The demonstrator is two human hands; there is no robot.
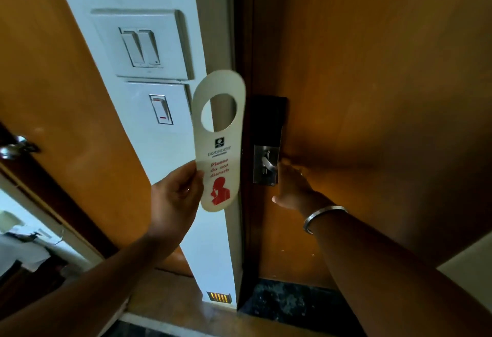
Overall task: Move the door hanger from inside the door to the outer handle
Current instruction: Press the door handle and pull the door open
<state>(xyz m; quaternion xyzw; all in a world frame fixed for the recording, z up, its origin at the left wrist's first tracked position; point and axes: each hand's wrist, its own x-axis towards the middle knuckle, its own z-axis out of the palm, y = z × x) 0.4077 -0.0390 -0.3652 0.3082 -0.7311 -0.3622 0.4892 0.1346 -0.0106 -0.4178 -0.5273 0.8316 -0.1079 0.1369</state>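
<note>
Left hand (pixel 175 198) pinches door hanger (pixel 218 142) by its lower edge, upright, hole end up and free for hooking, approx beside the door (pixel 372 96) edge. Right hand (pixel 291 186) wraps inside handle (pixel 267 164), prob. to open; door shut

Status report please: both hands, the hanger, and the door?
Left hand grips door hanger by lower edge. Right hand on door handle. Door closed, blocks outer handle.
</note>
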